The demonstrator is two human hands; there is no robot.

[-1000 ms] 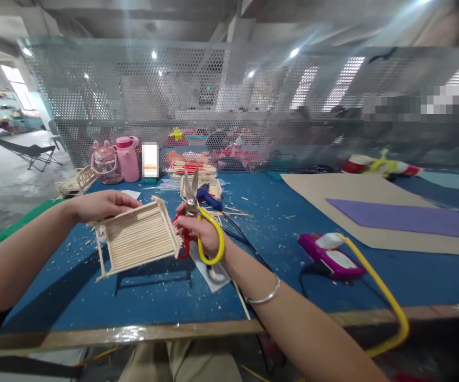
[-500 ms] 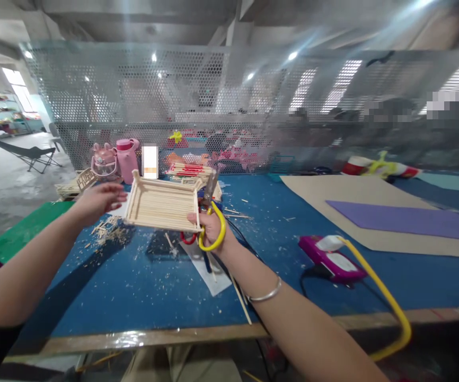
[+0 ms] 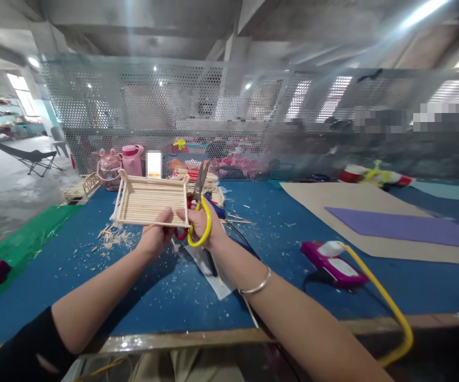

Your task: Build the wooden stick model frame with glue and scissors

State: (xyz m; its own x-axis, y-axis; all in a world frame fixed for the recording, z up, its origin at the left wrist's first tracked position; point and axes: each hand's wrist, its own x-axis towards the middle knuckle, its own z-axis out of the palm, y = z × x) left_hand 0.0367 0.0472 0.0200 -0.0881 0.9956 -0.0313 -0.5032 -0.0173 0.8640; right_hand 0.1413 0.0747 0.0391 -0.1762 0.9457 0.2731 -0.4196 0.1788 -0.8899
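Observation:
A small tray-like frame of thin wooden sticks (image 3: 152, 199) is held up over the table, with short posts at its corners. My left hand (image 3: 156, 233) grips its near lower edge, thumb on top and fingers underneath. At the tray's right corner my right hand (image 3: 203, 223) is closed, its thumb pressing the stick edge. Scissors with yellow and red handles (image 3: 209, 225) hang on that same hand, blades pointing up and away. Below, a white paper sheet (image 3: 217, 286) and some loose sticks lie partly hidden by the right forearm.
Wood scraps (image 3: 116, 237) litter the blue table (image 3: 94, 297). At the back stand a pink bottle (image 3: 132, 161) and a pink jug (image 3: 109, 168) before a perforated metal screen (image 3: 197, 111). A purple socket box (image 3: 335, 264) with a yellow cable and a purple sheet (image 3: 396, 225) lie to the right.
My left hand has moved right, from beside the tray to its near edge, and taken hold of it. The tray and scissors have shifted slightly left in view.

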